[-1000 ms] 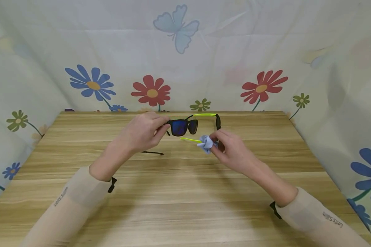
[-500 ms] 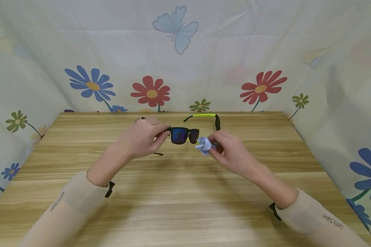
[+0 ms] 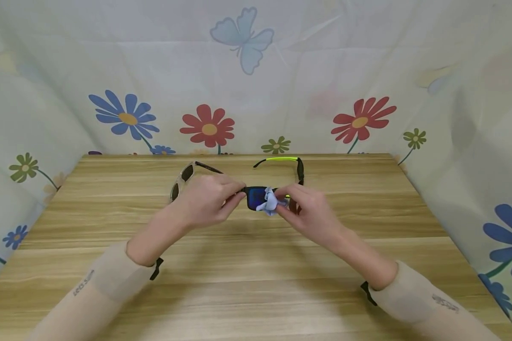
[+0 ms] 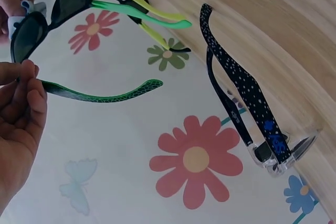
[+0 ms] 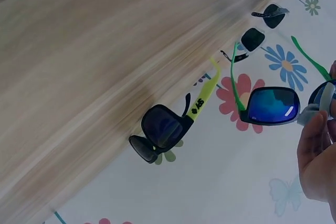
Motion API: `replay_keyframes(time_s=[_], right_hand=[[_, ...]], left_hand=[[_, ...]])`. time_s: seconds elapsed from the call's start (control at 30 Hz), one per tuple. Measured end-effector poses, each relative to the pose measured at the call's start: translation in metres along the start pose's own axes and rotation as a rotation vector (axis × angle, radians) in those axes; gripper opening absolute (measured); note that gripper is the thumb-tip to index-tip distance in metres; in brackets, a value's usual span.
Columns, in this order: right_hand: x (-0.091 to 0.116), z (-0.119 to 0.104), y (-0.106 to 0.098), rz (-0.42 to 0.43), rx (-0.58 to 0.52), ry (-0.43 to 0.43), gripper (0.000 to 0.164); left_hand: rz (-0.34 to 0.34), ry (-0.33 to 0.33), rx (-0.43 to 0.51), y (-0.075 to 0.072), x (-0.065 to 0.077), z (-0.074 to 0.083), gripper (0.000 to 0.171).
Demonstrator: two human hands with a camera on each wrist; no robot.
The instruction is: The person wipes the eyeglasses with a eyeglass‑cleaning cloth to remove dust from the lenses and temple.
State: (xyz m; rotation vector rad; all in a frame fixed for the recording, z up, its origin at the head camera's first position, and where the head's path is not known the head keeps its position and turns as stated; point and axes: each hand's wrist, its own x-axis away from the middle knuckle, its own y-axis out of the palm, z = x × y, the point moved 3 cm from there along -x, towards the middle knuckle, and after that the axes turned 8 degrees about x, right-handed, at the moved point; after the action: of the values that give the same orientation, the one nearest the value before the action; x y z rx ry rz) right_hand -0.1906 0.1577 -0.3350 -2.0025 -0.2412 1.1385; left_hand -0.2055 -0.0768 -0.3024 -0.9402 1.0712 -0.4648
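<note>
Black-framed sunglasses (image 3: pixel 254 199) with dark blue mirrored lenses and green temples are held up over the table in the head view. My left hand (image 3: pixel 209 199) pinches them at the left outer corner, between thumb and fingers. A crumpled light blue cloth (image 3: pixel 268 202) is pinched in my right hand (image 3: pixel 309 210) and lies against the right-hand lens, which it mostly covers. In the left wrist view the green patterned temple (image 4: pixel 105 98) sticks out past my fingers. The right wrist view shows the uncovered lens (image 5: pixel 273 106) shining blue-green beside the cloth (image 5: pixel 310 114).
Sunglasses with yellow-green temples (image 3: pixel 300 170) rest on the wood table (image 3: pixel 256 284) behind my right hand. Clear-framed sunglasses (image 3: pixel 181 180) with black speckled temples lie behind my left hand. A flowered curtain (image 3: pixel 298 76) hangs along the table's back and sides.
My left hand has brought the sunglasses right and nearer to me, uncovering the clear-framed pair. The right hand has moved left, and its cloth now overlaps the right-hand lens.
</note>
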Motion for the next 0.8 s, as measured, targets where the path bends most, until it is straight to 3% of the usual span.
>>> replay_keyframes(time_s=[0.23,0.53,0.8], right_hand=[[-0.003,-0.003,0.004,0.049,0.001,-0.033,0.023],[-0.008,-0.009,0.005,0.108,-0.052,-0.087,0.026],[-0.010,-0.013,0.002,0.137,0.014,-0.124,0.024]], left_hand=[[-0.011,0.013,0.046,0.006,-0.004,0.003,0.006],[0.031,0.070,0.053,0.010,-0.007,0.009,0.005],[0.045,0.102,0.055,0.011,-0.006,0.010,0.006]])
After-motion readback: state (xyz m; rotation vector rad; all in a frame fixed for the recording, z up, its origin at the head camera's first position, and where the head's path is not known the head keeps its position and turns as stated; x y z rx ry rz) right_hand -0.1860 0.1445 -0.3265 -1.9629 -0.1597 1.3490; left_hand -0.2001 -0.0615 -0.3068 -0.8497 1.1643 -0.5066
